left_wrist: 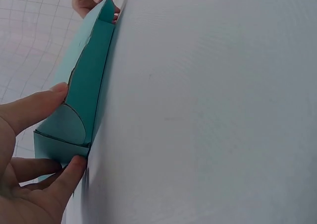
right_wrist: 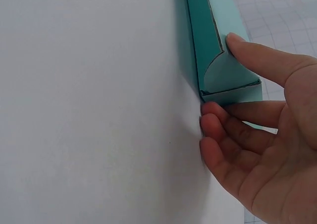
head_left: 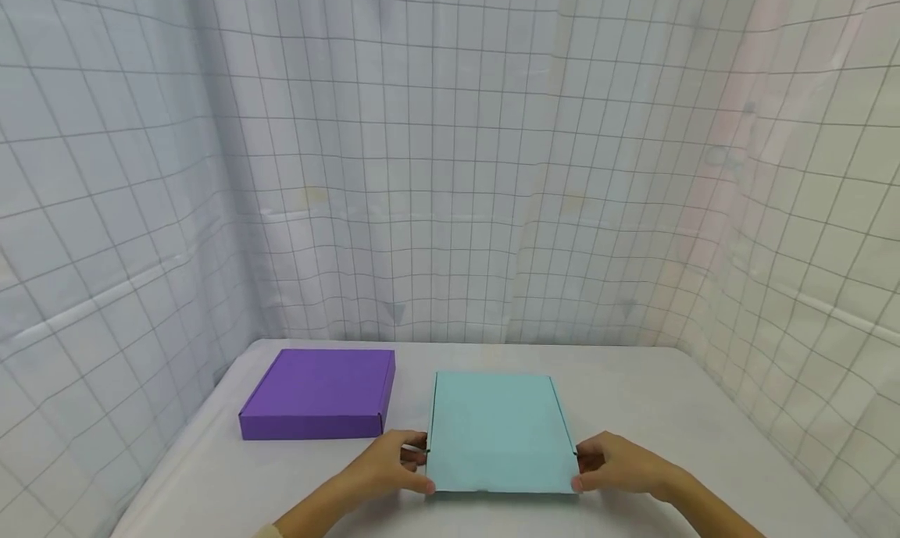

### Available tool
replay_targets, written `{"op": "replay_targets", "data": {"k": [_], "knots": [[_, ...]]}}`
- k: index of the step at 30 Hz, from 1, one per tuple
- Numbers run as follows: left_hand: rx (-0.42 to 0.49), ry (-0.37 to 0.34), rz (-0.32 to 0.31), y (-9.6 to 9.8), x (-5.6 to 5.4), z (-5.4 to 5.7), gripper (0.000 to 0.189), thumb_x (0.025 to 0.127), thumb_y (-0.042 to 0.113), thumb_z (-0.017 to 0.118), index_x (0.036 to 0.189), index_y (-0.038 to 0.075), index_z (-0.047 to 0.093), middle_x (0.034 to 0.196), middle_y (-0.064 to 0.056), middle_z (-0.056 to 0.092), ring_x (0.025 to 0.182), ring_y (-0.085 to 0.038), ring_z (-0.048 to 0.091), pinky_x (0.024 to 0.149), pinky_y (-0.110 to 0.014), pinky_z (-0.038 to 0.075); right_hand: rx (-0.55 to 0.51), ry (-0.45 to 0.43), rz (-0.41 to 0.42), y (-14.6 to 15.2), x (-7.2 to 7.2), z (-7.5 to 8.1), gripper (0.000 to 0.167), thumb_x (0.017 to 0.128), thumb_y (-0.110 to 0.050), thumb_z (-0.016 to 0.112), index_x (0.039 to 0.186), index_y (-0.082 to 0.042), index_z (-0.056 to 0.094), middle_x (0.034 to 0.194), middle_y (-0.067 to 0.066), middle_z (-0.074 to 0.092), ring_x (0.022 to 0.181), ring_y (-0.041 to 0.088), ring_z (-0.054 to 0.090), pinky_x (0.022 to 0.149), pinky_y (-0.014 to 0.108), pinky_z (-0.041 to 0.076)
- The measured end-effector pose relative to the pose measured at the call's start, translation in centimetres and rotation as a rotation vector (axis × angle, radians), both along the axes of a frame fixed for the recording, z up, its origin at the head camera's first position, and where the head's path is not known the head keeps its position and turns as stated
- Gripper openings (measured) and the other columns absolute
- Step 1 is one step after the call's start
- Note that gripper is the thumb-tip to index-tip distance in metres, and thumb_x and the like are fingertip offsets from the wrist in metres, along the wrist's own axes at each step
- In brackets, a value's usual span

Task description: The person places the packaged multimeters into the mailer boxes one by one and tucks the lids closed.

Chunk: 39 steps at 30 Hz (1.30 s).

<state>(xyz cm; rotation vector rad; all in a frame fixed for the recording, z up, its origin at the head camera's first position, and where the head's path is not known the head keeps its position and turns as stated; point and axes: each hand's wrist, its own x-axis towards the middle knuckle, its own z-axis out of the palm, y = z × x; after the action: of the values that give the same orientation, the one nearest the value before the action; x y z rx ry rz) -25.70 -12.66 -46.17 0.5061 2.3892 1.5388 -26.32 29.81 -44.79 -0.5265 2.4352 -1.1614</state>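
Note:
A flat light teal cardboard box [head_left: 501, 432] lies in front of me on the white table. My left hand [head_left: 387, 466] grips its near left corner, thumb at the lid's front edge and fingers against the side wall. At the near right corner my right hand [head_left: 620, 468] holds it the same way. In the left wrist view, the box's front [left_wrist: 91, 80] shows a darker teal panel below the lid edge, with a rounded flap at the corner. A matching rounded flap [right_wrist: 225, 75] shows in the right wrist view, beside the right thumb.
A closed purple cardboard box [head_left: 319, 386] sits to the left, a short gap from the teal one. White cloth covers the table [head_left: 626, 390]. Grid-patterned white curtains [head_left: 450, 171] hang behind it and along both sides.

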Motion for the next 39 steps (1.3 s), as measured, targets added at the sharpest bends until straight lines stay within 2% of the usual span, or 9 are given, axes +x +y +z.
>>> {"op": "replay_targets", "data": {"k": [4, 11, 16, 25, 29, 33, 39], "knots": [[0.0, 0.022, 0.005, -0.11, 0.04, -0.13, 0.083, 0.073, 0.008, 0.095, 0.137, -0.02, 0.051, 0.12, -0.013, 0.068, 0.109, -0.03, 0.065, 0.093, -0.042, 0.056, -0.005, 0.018, 0.008, -0.25, -0.07, -0.03, 0.052, 0.088, -0.026, 0.084, 0.121, 0.01, 0.067, 0.102, 0.005, 0.069, 0.096, 0.025, 0.063, 0.084, 0.042, 0.055], [-0.006, 0.052, 0.014, -0.05, -0.11, -0.34, 0.081, 0.071, 0.009, 0.096, 0.134, -0.021, 0.054, 0.116, -0.012, 0.07, 0.106, -0.029, 0.067, 0.091, -0.04, 0.057, -0.025, 0.035, 0.026, -0.48, -0.1, -0.12, 0.033, 0.088, -0.026, 0.084, 0.106, 0.0, 0.074, 0.093, 0.004, 0.07, 0.088, 0.025, 0.064, 0.074, 0.03, 0.054], [-0.013, 0.071, 0.011, -0.08, -0.28, -0.46, 0.079, 0.071, 0.008, 0.096, 0.132, -0.021, 0.055, 0.114, -0.012, 0.071, 0.104, -0.029, 0.068, 0.09, -0.04, 0.057, -0.008, 0.059, 0.019, -0.57, -0.04, -0.09, 0.036, 0.087, -0.026, 0.085, 0.108, 0.0, 0.075, 0.094, 0.003, 0.071, 0.089, 0.024, 0.066, 0.075, 0.031, 0.055], [0.002, 0.058, 0.014, -0.21, -0.32, -0.58, 0.076, 0.074, 0.009, 0.095, 0.133, -0.019, 0.055, 0.114, -0.012, 0.07, 0.104, -0.03, 0.068, 0.091, -0.042, 0.057, 0.029, 0.072, -0.008, -0.45, -0.22, -0.17, 0.054, 0.086, -0.029, 0.086, 0.118, 0.011, 0.068, 0.098, 0.004, 0.069, 0.094, 0.024, 0.065, 0.084, 0.045, 0.057], [0.021, 0.074, 0.011, -0.14, -0.33, -0.67, 0.074, 0.073, 0.007, 0.095, 0.131, -0.019, 0.056, 0.11, -0.011, 0.07, 0.103, -0.03, 0.068, 0.089, -0.038, 0.058, 0.035, 0.082, -0.008, -0.56, -0.31, -0.21, 0.048, 0.085, -0.029, 0.087, 0.112, 0.007, 0.069, 0.094, 0.004, 0.068, 0.092, 0.024, 0.064, 0.082, 0.042, 0.056], [0.032, 0.097, 0.006, -0.01, -0.34, -0.69, 0.074, 0.072, 0.005, 0.095, 0.129, -0.02, 0.056, 0.107, -0.011, 0.069, 0.1, -0.03, 0.069, 0.086, -0.035, 0.059, 0.042, 0.106, 0.004, -0.7, -0.38, -0.23, 0.038, 0.085, -0.031, 0.087, 0.1, -0.001, 0.072, 0.089, 0.003, 0.067, 0.087, 0.023, 0.062, 0.075, 0.034, 0.054], [-0.012, 0.135, 0.005, 0.12, -0.42, -0.49, 0.074, 0.071, 0.006, 0.095, 0.128, -0.022, 0.056, 0.106, -0.017, 0.072, 0.097, -0.032, 0.072, 0.085, -0.042, 0.06, 0.045, 0.126, 0.02, -0.84, -0.54, -0.24, 0.03, 0.084, -0.032, 0.088, 0.085, -0.008, 0.071, 0.082, 0.0, 0.068, 0.078, 0.02, 0.06, 0.066, 0.028, 0.05]]}}
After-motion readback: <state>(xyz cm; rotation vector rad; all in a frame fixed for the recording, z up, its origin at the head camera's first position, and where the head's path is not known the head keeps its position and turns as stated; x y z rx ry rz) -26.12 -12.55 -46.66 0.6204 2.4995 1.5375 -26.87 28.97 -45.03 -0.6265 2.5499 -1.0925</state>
